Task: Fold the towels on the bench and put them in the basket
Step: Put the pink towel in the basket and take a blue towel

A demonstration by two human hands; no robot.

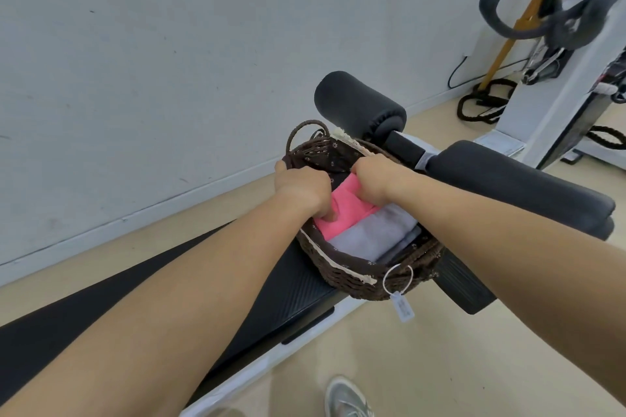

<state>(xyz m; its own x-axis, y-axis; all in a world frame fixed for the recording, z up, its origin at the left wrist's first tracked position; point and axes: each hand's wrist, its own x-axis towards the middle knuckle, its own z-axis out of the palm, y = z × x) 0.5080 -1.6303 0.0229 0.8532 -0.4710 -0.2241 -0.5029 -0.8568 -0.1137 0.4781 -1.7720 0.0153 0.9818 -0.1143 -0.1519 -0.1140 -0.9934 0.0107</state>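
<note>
Both hands (302, 188) (372, 181) curled on pink towel (343, 205)

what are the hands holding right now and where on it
Both hold the folded pink towel inside the basket: the left hand at its left edge, the right hand at its right edge, fingers curled into the fabric.

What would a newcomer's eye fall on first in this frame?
The bright pink folded towel stands out at centre frame, gripped by the left hand and the right hand inside the dark brown woven wicker basket. A pale grey folded towel lies beside it in the basket, which sits on the black padded bench.
</note>
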